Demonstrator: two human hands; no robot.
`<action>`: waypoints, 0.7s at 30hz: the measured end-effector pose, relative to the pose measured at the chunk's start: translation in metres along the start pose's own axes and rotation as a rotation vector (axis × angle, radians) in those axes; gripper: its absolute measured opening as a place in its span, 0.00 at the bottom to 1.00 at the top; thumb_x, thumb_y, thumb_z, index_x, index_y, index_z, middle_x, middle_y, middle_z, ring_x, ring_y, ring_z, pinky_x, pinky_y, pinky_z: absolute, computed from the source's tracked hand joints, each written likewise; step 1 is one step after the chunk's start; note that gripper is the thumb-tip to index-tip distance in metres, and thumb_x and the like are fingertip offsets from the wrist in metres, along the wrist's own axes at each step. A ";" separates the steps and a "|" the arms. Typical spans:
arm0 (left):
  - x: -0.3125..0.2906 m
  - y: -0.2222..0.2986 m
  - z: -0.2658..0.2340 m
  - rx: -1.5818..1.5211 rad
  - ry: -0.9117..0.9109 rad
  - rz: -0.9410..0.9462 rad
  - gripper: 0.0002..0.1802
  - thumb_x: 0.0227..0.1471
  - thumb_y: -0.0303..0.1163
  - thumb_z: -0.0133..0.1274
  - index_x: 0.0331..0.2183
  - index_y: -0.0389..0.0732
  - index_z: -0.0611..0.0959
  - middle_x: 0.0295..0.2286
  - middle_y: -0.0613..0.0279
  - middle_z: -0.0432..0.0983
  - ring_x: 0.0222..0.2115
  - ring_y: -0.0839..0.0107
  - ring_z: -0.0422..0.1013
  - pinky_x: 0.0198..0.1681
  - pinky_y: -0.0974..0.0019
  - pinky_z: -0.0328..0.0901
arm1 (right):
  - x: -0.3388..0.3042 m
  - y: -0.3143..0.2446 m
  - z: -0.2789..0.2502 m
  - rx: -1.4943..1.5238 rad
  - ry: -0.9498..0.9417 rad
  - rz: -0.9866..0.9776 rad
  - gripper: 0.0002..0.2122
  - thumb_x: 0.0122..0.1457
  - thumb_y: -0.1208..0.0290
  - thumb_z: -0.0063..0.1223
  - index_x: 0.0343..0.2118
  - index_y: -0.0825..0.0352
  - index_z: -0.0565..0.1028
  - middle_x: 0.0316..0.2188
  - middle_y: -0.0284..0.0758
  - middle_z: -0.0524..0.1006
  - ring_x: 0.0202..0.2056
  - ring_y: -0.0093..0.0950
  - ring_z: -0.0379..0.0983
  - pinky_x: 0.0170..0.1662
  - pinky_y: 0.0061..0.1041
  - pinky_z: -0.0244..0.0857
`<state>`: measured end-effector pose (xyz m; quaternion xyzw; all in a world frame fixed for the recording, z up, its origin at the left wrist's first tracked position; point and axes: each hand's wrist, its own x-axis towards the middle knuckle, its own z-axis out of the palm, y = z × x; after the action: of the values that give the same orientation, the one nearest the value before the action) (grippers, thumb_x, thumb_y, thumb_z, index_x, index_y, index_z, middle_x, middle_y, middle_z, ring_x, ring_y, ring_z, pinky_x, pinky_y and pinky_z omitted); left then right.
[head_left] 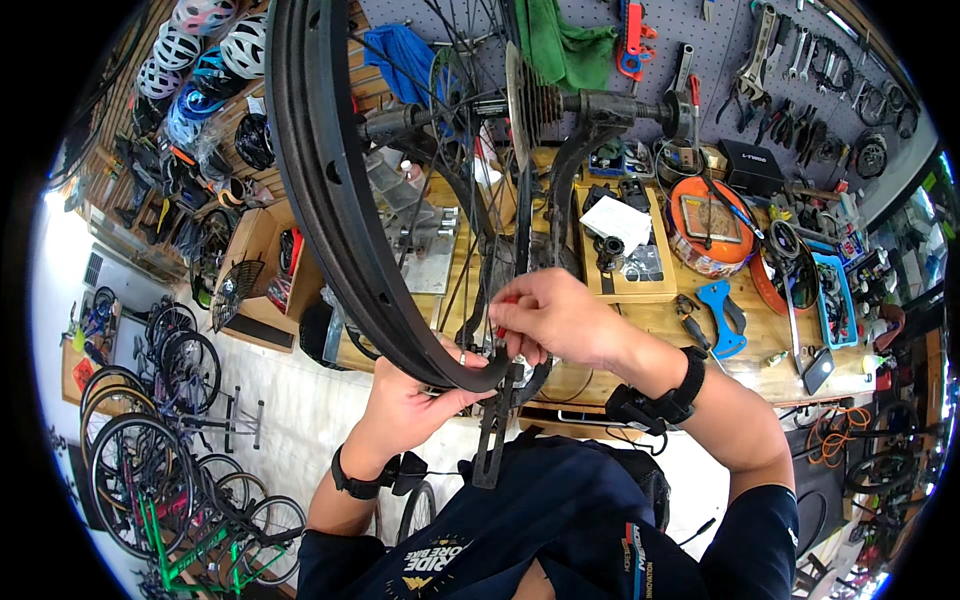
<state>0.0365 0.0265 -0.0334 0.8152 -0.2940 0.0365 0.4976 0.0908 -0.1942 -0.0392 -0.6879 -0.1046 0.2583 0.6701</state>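
Note:
A black bicycle wheel (318, 215) stands upright in a dark truing stand (582, 165), its rear cassette (541, 105) up by the axle. My left hand (408, 405) is closed around the near bottom of the rim, thumb below and fingers on the far side. Close to the rim's inner side, my right hand (552, 318) pinches a small red tool (504, 304) against a spoke; it looks like a spoke wrench, mostly hidden by the fingers. A slotted black arm (490, 440) of the stand sticks out toward me under the rim.
On the wooden bench (640, 335) lie a cardboard tray (650, 285) of parts, an orange round container (708, 228), a blue tool (722, 318) and a blue bin (836, 300). Pliers and wrenches (757, 50) hang on the pegboard. Parked bicycles (150, 480) stand at left.

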 end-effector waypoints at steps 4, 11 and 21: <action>0.000 -0.001 -0.001 0.027 0.009 0.029 0.15 0.40 0.23 0.70 0.35 0.38 0.86 0.28 0.61 0.78 0.28 0.70 0.76 0.32 0.69 0.70 | -0.001 0.002 0.005 -0.029 0.014 -0.011 0.14 0.64 0.67 0.53 0.33 0.79 0.74 0.18 0.37 0.77 0.16 0.22 0.73 0.20 0.21 0.66; -0.002 0.001 0.000 0.009 0.030 -0.011 0.16 0.36 0.23 0.71 0.33 0.38 0.85 0.26 0.64 0.76 0.28 0.70 0.71 0.32 0.68 0.64 | -0.002 -0.006 0.006 -0.073 0.045 -0.003 0.14 0.64 0.65 0.54 0.35 0.76 0.75 0.18 0.34 0.76 0.16 0.19 0.71 0.20 0.19 0.65; -0.003 0.001 0.001 0.033 0.044 0.011 0.16 0.37 0.24 0.71 0.33 0.38 0.84 0.26 0.64 0.76 0.28 0.69 0.72 0.32 0.67 0.65 | -0.002 -0.005 0.016 -0.104 0.114 -0.028 0.14 0.62 0.66 0.57 0.32 0.76 0.74 0.18 0.33 0.75 0.17 0.18 0.71 0.19 0.19 0.64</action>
<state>0.0332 0.0262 -0.0338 0.8206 -0.2871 0.0619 0.4903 0.0825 -0.1810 -0.0334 -0.7338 -0.0894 0.2035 0.6420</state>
